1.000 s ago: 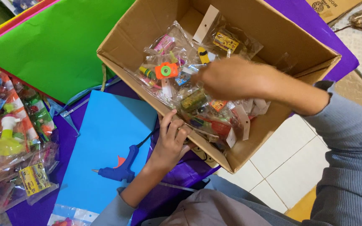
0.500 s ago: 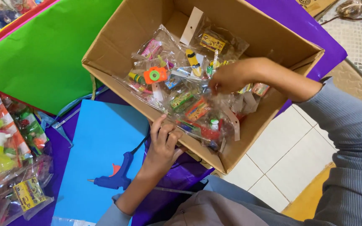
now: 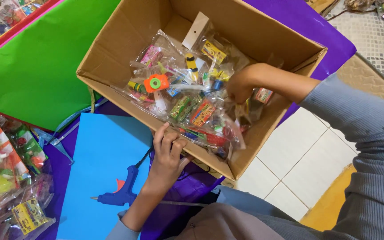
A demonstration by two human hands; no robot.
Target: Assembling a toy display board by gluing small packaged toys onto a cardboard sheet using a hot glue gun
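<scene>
Inside the open brown cardboard box (image 3: 250, 33), right hand (image 3: 241, 86) is pinched shut on crinkly clear plastic toy packets (image 3: 187, 102). Left hand (image 3: 167, 153) grips the box's near wall, fingers curled over the rim. Box sits on purple cloth (image 3: 307, 20) over white floor tiles (image 3: 298, 155); blue glue gun (image 3: 121, 191) lies on smooth blue paper sheet (image 3: 98, 151) nearby.

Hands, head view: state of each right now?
Left hand: fingers curled over the cardboard box rim.
Right hand: closed among toy packets; exact hold unclear.
</scene>
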